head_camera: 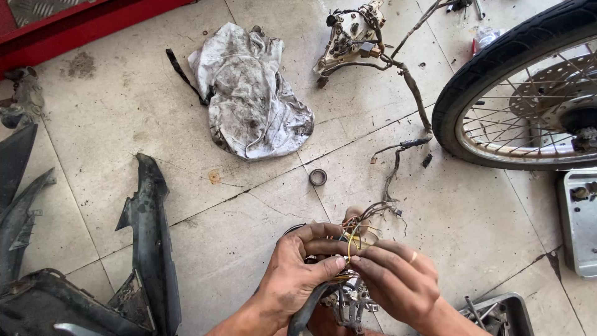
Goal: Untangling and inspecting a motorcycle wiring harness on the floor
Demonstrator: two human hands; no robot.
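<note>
My left hand [295, 270] and my right hand [395, 280] meet low in the middle of the view, both pinching a bundle of coloured wires [356, 235], yellow, orange and brown strands. The bundle belongs to a wiring harness [398, 158] that trails up across the tiled floor to a cluster of connectors and a dirty switch unit [351, 37]. A thick black cable [309, 311] hangs below my left hand. Under both hands lies a metal part [351, 305], partly hidden.
A dirty white rag [252, 93] lies at top centre. A spoked motorcycle wheel [528, 93] stands at the right. Black plastic body panels [149, 242] lie at the left. A small ring [318, 177] sits on the floor. A grey tray [578, 218] and a tool tray [497, 314] are at the right.
</note>
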